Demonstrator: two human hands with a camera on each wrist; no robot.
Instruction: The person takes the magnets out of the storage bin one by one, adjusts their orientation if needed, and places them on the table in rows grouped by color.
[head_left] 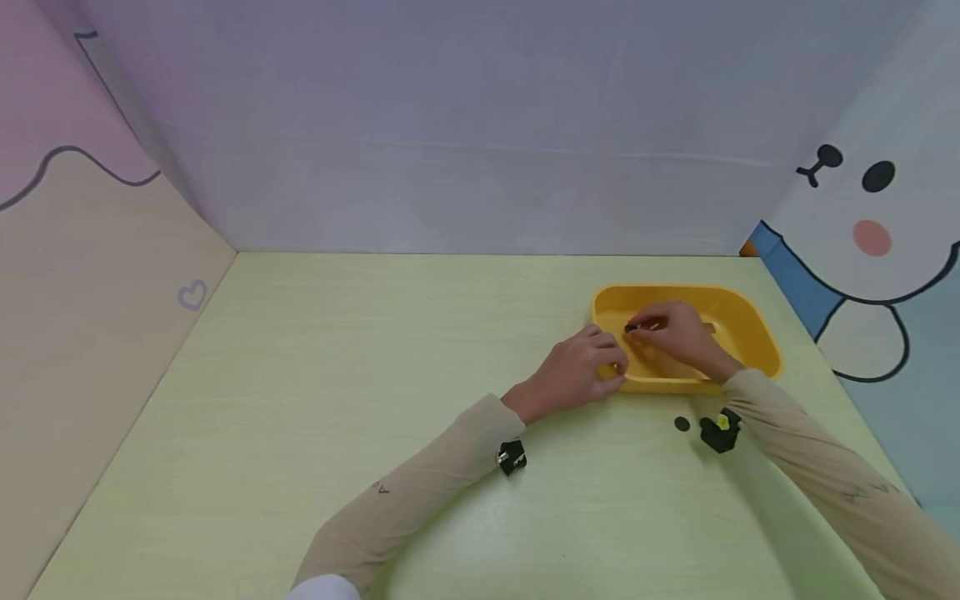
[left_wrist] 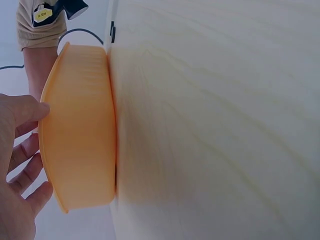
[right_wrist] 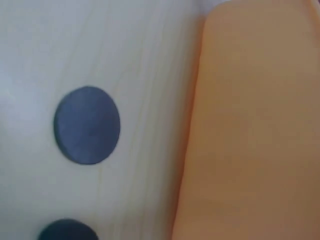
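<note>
Pale wood-grain tabletop (head_left: 337, 375); clock read from the worker's seat. Yellow plastic tray (head_left: 742, 333) sits on it at 2 o'clock. Left hand (head_left: 573, 371) is at tray's 8 o'clock, gripping the rim. Right hand (head_left: 677, 333) comes in over the 5 o'clock rim, fingertips pinched. Black wrist camera (head_left: 512, 457) on left, another black camera (head_left: 720, 431) on right. Black disc (head_left: 682, 423) lies flat on tabletop, just outside tray's 6 o'clock; I also see a dark round shape (right_wrist: 68, 232) near it, mostly cut off. Smallest: black piece (head_left: 631, 328) in the right-hand pinch, toward tray's 9 o'clock; exact shape, can't tell.
</note>
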